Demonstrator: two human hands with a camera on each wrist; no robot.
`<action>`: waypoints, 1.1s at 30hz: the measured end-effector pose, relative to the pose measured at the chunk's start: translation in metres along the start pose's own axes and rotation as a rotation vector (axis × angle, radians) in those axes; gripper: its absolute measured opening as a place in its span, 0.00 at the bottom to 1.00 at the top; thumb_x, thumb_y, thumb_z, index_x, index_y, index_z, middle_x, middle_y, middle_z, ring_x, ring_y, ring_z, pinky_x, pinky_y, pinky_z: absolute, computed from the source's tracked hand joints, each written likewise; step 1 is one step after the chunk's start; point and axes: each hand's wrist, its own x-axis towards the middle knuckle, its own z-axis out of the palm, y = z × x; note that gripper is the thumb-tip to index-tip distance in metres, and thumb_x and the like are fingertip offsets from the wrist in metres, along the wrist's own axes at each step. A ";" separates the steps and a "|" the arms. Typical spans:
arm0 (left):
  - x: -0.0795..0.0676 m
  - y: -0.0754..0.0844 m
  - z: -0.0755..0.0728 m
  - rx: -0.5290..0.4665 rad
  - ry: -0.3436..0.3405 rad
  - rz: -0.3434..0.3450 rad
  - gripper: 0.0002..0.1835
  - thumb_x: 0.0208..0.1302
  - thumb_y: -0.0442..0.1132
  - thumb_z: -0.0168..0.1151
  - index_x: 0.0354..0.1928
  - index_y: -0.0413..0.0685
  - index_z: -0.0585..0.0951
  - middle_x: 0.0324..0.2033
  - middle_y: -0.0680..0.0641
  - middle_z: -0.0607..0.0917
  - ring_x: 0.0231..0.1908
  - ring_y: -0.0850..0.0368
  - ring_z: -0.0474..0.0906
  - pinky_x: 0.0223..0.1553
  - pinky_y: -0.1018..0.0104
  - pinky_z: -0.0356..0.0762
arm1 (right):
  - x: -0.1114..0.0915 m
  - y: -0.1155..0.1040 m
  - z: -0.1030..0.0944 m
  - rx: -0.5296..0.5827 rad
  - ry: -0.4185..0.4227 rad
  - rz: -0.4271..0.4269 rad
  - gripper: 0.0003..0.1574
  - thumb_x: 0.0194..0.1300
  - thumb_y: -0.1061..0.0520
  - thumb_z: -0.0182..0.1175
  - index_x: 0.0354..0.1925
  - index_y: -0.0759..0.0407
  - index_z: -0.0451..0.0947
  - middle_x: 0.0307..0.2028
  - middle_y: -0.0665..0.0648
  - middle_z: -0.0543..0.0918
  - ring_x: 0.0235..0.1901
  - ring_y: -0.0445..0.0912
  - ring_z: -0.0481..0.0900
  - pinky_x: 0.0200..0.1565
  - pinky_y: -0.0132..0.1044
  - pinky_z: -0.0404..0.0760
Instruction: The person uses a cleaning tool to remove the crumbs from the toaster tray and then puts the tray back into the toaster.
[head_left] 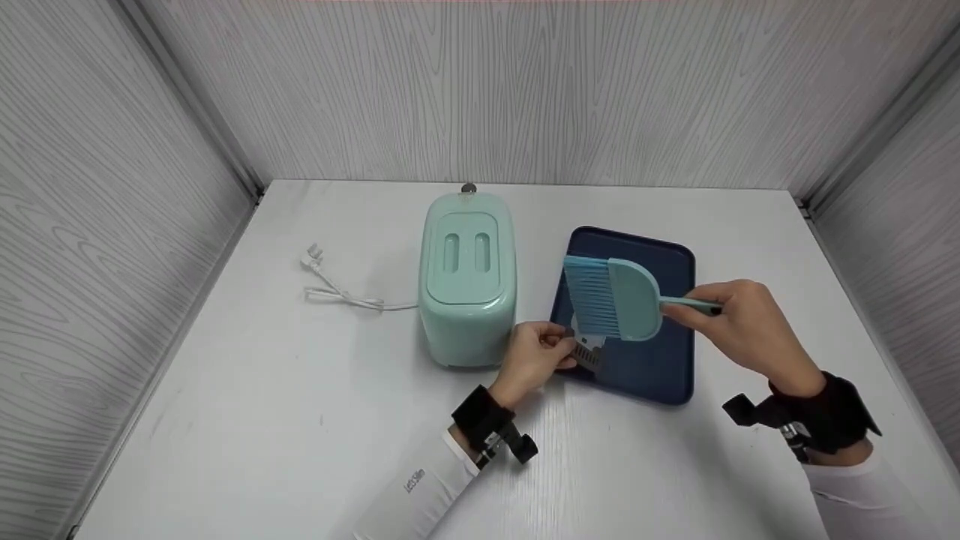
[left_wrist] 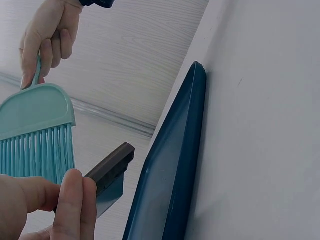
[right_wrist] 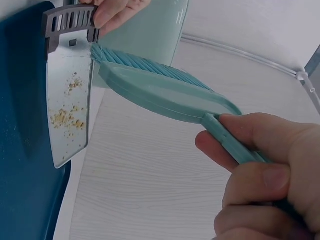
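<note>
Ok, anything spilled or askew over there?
Yes: yellowish-brown crumbs dirty the metal plate pinched by the left hand, scattered in loose patches. The navy tray also sits slightly askew, its sides out of line with the table edge.

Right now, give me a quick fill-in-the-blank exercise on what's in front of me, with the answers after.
The brush is held in the person's ____ hand.
The left hand pinches the scraper, which bears crumbs, by its dark ____.
In the head view, the toaster stands to the ____ of the blue tray.
The toaster's cord is ____ in colour.
Missing words: right; handle; left; white.
</note>
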 end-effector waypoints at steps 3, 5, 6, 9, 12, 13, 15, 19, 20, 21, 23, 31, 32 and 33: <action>-0.001 0.001 0.000 0.001 -0.006 0.007 0.11 0.68 0.23 0.61 0.50 0.21 0.80 0.32 0.44 0.80 0.24 0.62 0.82 0.36 0.68 0.91 | -0.002 0.000 0.005 0.021 0.016 -0.014 0.08 0.65 0.55 0.74 0.31 0.57 0.91 0.16 0.43 0.64 0.16 0.35 0.58 0.17 0.28 0.57; -0.001 0.002 0.000 0.005 -0.007 0.007 0.11 0.68 0.23 0.61 0.50 0.21 0.80 0.32 0.44 0.80 0.25 0.62 0.82 0.36 0.68 0.91 | -0.003 0.002 0.008 0.038 0.026 -0.018 0.07 0.64 0.55 0.74 0.30 0.56 0.91 0.16 0.43 0.65 0.16 0.36 0.58 0.18 0.28 0.58; -0.001 0.002 0.000 0.008 -0.006 0.006 0.11 0.68 0.23 0.61 0.50 0.21 0.80 0.32 0.44 0.80 0.25 0.62 0.81 0.36 0.68 0.91 | -0.004 0.003 0.010 0.047 0.030 -0.018 0.07 0.65 0.55 0.74 0.30 0.56 0.91 0.16 0.43 0.65 0.17 0.36 0.59 0.18 0.29 0.58; -0.001 0.002 0.000 0.014 -0.002 0.002 0.11 0.68 0.23 0.61 0.50 0.21 0.80 0.32 0.44 0.80 0.25 0.62 0.81 0.36 0.68 0.91 | -0.004 0.008 0.015 0.064 0.035 -0.007 0.07 0.65 0.55 0.73 0.30 0.55 0.91 0.16 0.44 0.67 0.18 0.38 0.60 0.20 0.30 0.58; -0.001 0.001 0.000 0.021 0.003 0.005 0.11 0.68 0.23 0.61 0.50 0.21 0.80 0.32 0.44 0.80 0.25 0.62 0.81 0.35 0.69 0.91 | -0.004 0.012 0.018 0.067 0.037 -0.003 0.08 0.66 0.54 0.72 0.30 0.55 0.90 0.16 0.45 0.66 0.18 0.38 0.60 0.20 0.30 0.58; -0.001 0.001 0.000 0.021 0.006 0.004 0.11 0.68 0.23 0.62 0.49 0.21 0.80 0.32 0.44 0.81 0.24 0.62 0.81 0.35 0.69 0.91 | -0.004 0.013 0.019 0.066 0.038 -0.002 0.08 0.66 0.54 0.72 0.31 0.56 0.90 0.16 0.45 0.65 0.18 0.39 0.59 0.20 0.31 0.58; 0.000 0.001 0.000 0.021 0.010 0.000 0.11 0.67 0.22 0.62 0.49 0.22 0.81 0.32 0.44 0.81 0.24 0.62 0.81 0.35 0.69 0.91 | -0.004 0.016 0.021 0.068 0.042 0.002 0.09 0.67 0.54 0.72 0.31 0.55 0.90 0.16 0.45 0.64 0.17 0.39 0.59 0.20 0.31 0.58; 0.000 0.001 0.000 0.022 0.018 -0.013 0.11 0.67 0.22 0.62 0.49 0.22 0.81 0.31 0.44 0.80 0.24 0.62 0.81 0.34 0.69 0.91 | -0.004 0.023 0.024 0.079 0.059 0.004 0.09 0.68 0.53 0.71 0.31 0.53 0.90 0.15 0.46 0.66 0.17 0.40 0.60 0.21 0.32 0.59; 0.000 0.001 0.000 0.023 0.020 -0.015 0.11 0.67 0.22 0.62 0.49 0.22 0.81 0.31 0.44 0.80 0.24 0.62 0.81 0.34 0.69 0.91 | -0.004 0.025 0.026 0.081 0.066 0.004 0.09 0.68 0.52 0.71 0.31 0.53 0.90 0.14 0.46 0.66 0.16 0.41 0.60 0.21 0.32 0.59; 0.000 0.001 0.000 0.024 0.023 -0.018 0.11 0.67 0.22 0.62 0.49 0.22 0.81 0.32 0.44 0.80 0.24 0.62 0.81 0.34 0.69 0.91 | -0.003 0.027 0.027 0.085 0.072 0.001 0.09 0.68 0.52 0.71 0.31 0.52 0.90 0.14 0.46 0.67 0.16 0.41 0.60 0.21 0.33 0.59; 0.000 0.001 0.000 0.024 0.028 -0.019 0.11 0.67 0.22 0.62 0.49 0.22 0.81 0.32 0.44 0.80 0.24 0.62 0.81 0.34 0.69 0.91 | -0.003 0.029 0.028 0.093 0.084 -0.004 0.10 0.69 0.53 0.70 0.29 0.52 0.89 0.14 0.47 0.67 0.16 0.42 0.60 0.20 0.34 0.58; 0.000 -0.002 0.002 0.026 0.032 -0.006 0.10 0.67 0.21 0.61 0.48 0.22 0.81 0.31 0.45 0.81 0.23 0.62 0.81 0.33 0.69 0.91 | -0.002 0.037 0.031 0.057 0.125 0.009 0.15 0.69 0.52 0.70 0.24 0.54 0.86 0.13 0.45 0.64 0.15 0.39 0.58 0.17 0.33 0.55; 0.000 -0.002 0.002 0.026 0.035 -0.004 0.10 0.66 0.21 0.61 0.48 0.22 0.82 0.30 0.45 0.80 0.23 0.63 0.80 0.33 0.69 0.91 | -0.001 0.038 0.031 0.053 0.131 0.011 0.16 0.69 0.52 0.70 0.24 0.54 0.85 0.13 0.45 0.64 0.15 0.39 0.58 0.17 0.32 0.55; 0.000 -0.003 0.003 0.028 0.038 -0.003 0.10 0.66 0.21 0.61 0.48 0.22 0.82 0.30 0.46 0.80 0.23 0.63 0.80 0.33 0.69 0.91 | -0.001 0.040 0.031 0.047 0.135 0.014 0.17 0.69 0.53 0.70 0.23 0.54 0.84 0.13 0.45 0.63 0.15 0.39 0.57 0.17 0.32 0.55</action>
